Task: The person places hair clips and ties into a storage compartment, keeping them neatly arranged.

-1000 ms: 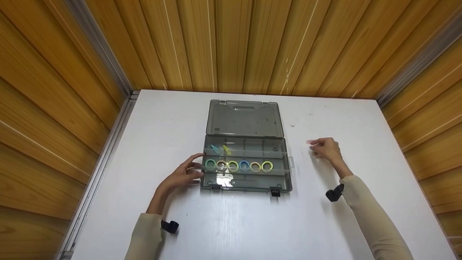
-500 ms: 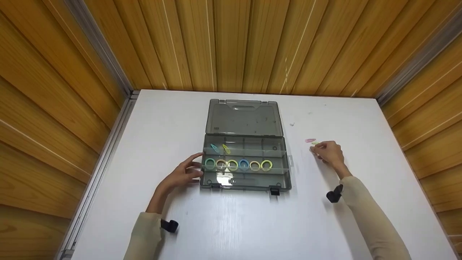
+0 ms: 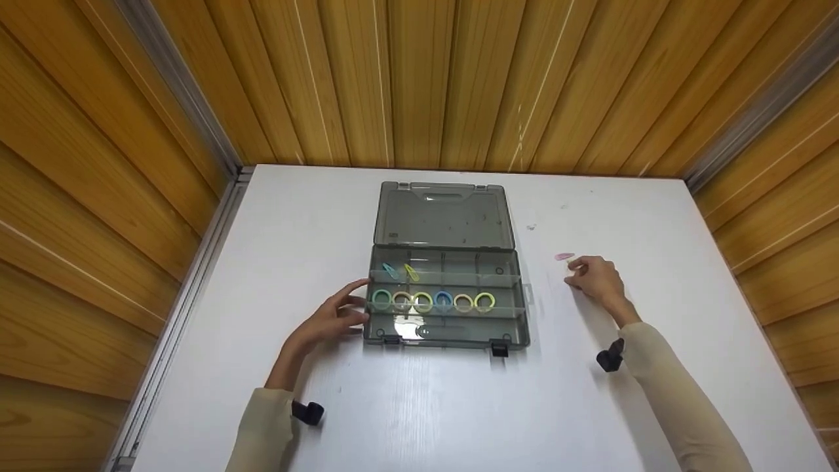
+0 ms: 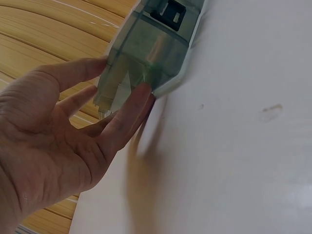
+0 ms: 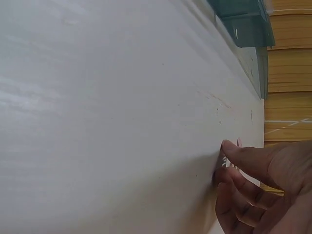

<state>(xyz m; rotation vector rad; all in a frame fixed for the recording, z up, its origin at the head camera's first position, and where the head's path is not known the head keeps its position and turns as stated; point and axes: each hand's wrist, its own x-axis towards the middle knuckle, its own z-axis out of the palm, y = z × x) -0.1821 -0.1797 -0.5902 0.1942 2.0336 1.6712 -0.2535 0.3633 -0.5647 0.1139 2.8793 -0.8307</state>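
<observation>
A grey translucent compartment box stands with its lid raised at the middle of the white table. My left hand rests its spread fingers against the box's left side; in the left wrist view they touch its corner. To the right of the box, my right hand is low at the table, thumb and index finger apart. A pink hair clip lies just beyond its fingertips. A bit of a yellow-green hair clip shows at the index fingertip, the remainder hidden by the fingers.
In the box's back row are a blue hair clip and a yellow hair clip. Several coloured rings, among them a blue ring, line the middle row. Wood-panelled walls border the table.
My right hand has drawn back slightly from the pink clip, which is now uncovered. The yellow-green clip appeared beside it, then became mostly covered by the fingers. The left hand stays at the box.
</observation>
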